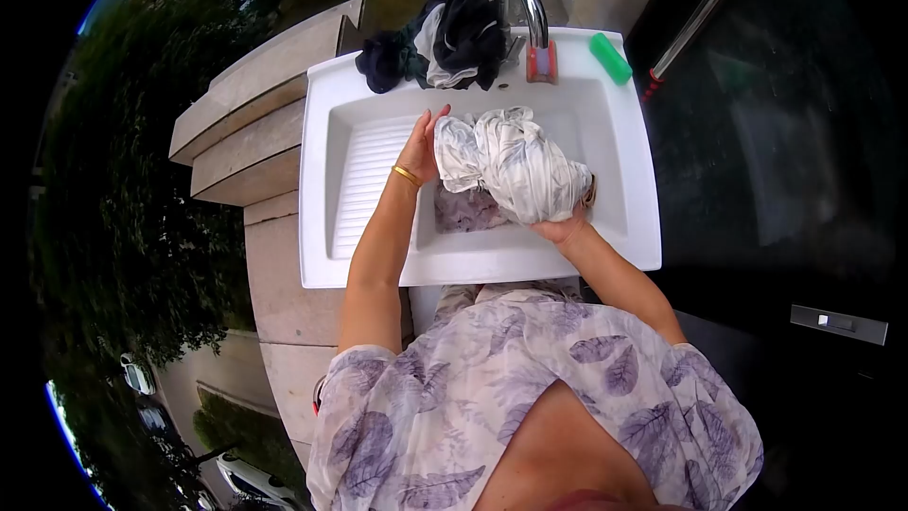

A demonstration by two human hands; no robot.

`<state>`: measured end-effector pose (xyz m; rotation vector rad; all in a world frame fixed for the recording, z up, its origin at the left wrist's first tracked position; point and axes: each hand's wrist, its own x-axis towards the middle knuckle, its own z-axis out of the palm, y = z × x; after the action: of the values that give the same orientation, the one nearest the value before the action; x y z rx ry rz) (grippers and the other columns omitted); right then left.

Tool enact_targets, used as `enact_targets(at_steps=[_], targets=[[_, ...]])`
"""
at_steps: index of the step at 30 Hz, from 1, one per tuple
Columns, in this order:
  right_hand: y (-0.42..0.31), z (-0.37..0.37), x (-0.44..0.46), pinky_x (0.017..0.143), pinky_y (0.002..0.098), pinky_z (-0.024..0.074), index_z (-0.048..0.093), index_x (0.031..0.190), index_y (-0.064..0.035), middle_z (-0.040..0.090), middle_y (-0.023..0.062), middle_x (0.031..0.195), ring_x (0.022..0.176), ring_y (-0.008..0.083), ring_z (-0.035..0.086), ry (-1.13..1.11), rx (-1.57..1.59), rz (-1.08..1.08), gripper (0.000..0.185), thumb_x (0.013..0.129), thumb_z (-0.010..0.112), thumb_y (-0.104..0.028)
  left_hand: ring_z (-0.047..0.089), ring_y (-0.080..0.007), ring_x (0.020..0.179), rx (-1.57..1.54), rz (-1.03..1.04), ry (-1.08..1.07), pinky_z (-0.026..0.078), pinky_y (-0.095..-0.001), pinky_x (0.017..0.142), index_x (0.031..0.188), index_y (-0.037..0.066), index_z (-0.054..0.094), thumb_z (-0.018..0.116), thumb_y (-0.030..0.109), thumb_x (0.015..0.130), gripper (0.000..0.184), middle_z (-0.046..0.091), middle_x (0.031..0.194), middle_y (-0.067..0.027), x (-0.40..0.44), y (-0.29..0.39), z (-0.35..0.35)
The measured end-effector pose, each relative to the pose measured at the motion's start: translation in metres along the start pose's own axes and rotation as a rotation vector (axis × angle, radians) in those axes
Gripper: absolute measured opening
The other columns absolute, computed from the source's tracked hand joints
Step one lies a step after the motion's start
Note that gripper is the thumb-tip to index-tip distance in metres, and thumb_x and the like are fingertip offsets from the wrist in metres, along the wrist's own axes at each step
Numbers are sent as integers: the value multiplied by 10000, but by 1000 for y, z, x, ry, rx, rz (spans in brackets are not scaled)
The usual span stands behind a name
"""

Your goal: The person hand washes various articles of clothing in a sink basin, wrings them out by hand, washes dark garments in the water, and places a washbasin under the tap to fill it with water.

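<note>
A bunched white cloth [520,161] is held above the basin of a white sink [643,218]. My right hand [565,227] grips its lower right end from beneath, with the fingers partly hidden by the cloth. My left hand [423,144], with a gold bangle at the wrist, is upright against the cloth's left end, its fingers extended and apart from each other at the tips. Under the white cloth, a pale purplish wet cloth [468,211] lies in the basin.
Dark and white clothes [459,33] are heaped on the sink's back rim, left of a chrome faucet [530,5]. A red-edged block [542,64] stands by the faucet. A green object [610,59] lies at the back right corner. The ribbed washboard [369,185] is at the left.
</note>
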<state>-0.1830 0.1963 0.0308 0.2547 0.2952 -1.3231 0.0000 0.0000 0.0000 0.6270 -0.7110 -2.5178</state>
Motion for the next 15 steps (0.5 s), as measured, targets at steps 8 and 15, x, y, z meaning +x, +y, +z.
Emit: enact_targets(at_steps=[8, 15], targets=[[14, 19, -9, 911, 422, 447, 552, 1142, -111, 572, 62, 1171, 1109, 248, 526, -52, 194, -108, 396, 885, 405, -375, 445, -294, 1156, -992, 355, -296, 307, -484, 999, 1268, 120, 462, 309, 752, 767, 821, 499, 1260, -66, 58, -86, 51], [-6, 23, 11, 916, 421, 445, 547, 1133, -34, 551, 117, 1189, 1127, 302, 500, -46, 404, -221, 370, 870, 458, -279, 390, -303, 1219, -439, 416, -50, 247, -502, 1041, 1303, 127, 431, 366, 886, 566, 1060, 461, 1304, -82, 8, -66, 60]])
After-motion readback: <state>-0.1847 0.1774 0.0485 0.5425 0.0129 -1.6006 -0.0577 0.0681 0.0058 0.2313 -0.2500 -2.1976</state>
